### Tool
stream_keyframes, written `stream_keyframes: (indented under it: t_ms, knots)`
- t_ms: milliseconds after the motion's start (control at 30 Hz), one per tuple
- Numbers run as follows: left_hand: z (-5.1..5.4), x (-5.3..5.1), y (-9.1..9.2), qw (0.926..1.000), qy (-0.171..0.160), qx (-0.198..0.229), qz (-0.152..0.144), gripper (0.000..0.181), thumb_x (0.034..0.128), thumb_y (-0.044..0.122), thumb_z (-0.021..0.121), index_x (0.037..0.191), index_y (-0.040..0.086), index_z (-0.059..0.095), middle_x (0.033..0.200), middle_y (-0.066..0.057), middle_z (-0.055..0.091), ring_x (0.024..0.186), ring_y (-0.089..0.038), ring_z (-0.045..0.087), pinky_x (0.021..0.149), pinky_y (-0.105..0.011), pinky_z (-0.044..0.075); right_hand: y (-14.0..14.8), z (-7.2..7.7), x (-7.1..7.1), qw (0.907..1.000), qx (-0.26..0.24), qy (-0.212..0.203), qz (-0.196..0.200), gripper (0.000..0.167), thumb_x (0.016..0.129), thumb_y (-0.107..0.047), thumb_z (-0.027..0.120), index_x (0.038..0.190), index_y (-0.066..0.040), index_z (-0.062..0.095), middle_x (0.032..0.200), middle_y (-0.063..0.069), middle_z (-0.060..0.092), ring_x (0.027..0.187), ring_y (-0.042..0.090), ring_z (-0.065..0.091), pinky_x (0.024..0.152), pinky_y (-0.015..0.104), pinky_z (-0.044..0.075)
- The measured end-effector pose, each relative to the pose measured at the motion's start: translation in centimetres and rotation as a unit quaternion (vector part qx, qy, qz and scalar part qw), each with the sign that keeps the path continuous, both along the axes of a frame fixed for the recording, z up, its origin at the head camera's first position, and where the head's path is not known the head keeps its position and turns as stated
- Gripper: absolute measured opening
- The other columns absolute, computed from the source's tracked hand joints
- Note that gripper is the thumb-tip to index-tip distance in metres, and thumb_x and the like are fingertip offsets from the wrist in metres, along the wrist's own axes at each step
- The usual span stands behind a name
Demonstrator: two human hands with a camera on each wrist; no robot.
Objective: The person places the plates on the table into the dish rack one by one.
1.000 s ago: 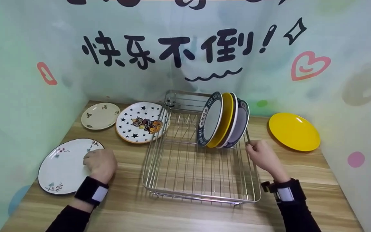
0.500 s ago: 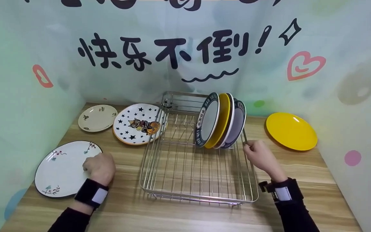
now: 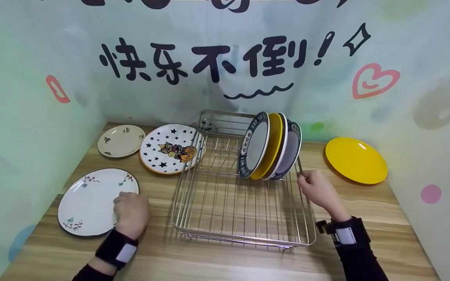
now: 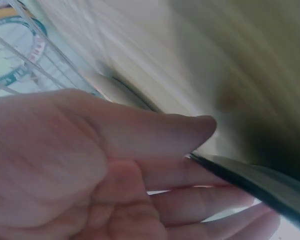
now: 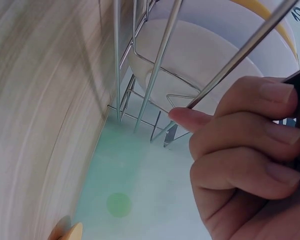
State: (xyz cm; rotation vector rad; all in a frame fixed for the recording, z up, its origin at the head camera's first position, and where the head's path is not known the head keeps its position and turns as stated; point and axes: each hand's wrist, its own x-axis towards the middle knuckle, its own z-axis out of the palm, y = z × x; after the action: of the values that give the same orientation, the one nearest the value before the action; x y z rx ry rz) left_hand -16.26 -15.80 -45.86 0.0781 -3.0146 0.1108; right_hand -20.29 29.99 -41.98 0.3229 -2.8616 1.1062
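At the table's left, my left hand point(image 3: 132, 212) pinches the right edge of a white oval plate point(image 3: 88, 203) with a dark rim and small flower sprigs. In the left wrist view, that plate's rim point(image 4: 250, 187) sits between the thumb and the fingers, and a shadow lies beside it. My right hand point(image 3: 320, 193) grips the right rail of a wire dish rack point(image 3: 244, 239), its fingers point(image 5: 240, 132) curled in the right wrist view. Several plates stand on edge in the rack's back right, among them a dark-rimmed plate point(image 3: 257, 146) and a yellow plate point(image 3: 274, 148).
A small cream plate point(image 3: 121, 141) lies at the back left. Beside it, partly behind the rack, is a star-patterned plate point(image 3: 162, 146). Another yellow plate point(image 3: 356, 160) lies at the back right. Printed cloth walls point(image 3: 162, 97) enclose the wooden table point(image 3: 178, 261).
My left hand and the white oval plate have shifted to the right, nearer the rack. My right hand stays on the rail, and the racked plates keep their places.
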Motion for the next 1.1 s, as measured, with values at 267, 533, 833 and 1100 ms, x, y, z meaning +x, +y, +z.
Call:
stream_keyframes:
  t_ms: [267,533,833,1100]
  knots:
    - [-1.1,1.1,1.1,0.9894,0.137,0.017,-0.044,0.017,0.0857,-0.01,0.052,0.082,-0.025,0.059,0.071,-0.027,0.054,0.061,-0.038,0.058,0.047,-0.048,0.053,0.4,0.0,0.1,1.0,-0.002,0.002,-0.003,0.031,0.093,0.0,0.05,0.063,-0.011,0.05,0.052,-0.007,0.038,0.044,0.003,0.033,0.043,0.021,0.026]
    - [-1.5,0.4,1.7,0.9973,0.059,0.043,0.008,0.026,0.0925,-0.011,0.043,0.109,-0.029,0.053,0.092,-0.042,0.054,0.078,-0.052,0.058,0.048,-0.051,0.054,0.3,-0.3,0.0,0.9999,-0.011,0.003,0.0,0.031,0.092,0.003,0.049,0.063,-0.009,0.052,0.051,-0.006,0.039,0.044,0.004,0.034,0.042,0.02,0.027]
    - [-1.6,0.3,1.7,0.9966,0.07,-0.043,-0.003,0.015,0.0838,-0.01,0.056,0.076,-0.017,0.066,0.072,-0.029,0.056,0.061,-0.034,0.056,0.043,-0.039,0.048,-0.1,0.1,0.0,1.0,-0.005,0.006,-0.005,0.034,0.091,0.002,0.048,0.06,-0.012,0.045,0.051,-0.008,0.036,0.045,0.008,0.032,0.043,0.021,0.024]
    - [-0.5,0.5,1.6,0.9982,0.058,-0.017,0.007,0.016,0.086,-0.012,0.053,0.076,-0.022,0.061,0.072,-0.033,0.054,0.061,-0.038,0.057,0.039,-0.04,0.049,-0.1,0.2,0.1,1.0,-0.001,0.006,-0.007,0.035,0.092,0.001,0.048,0.06,-0.013,0.044,0.051,-0.008,0.033,0.045,0.008,0.029,0.044,0.021,0.022]
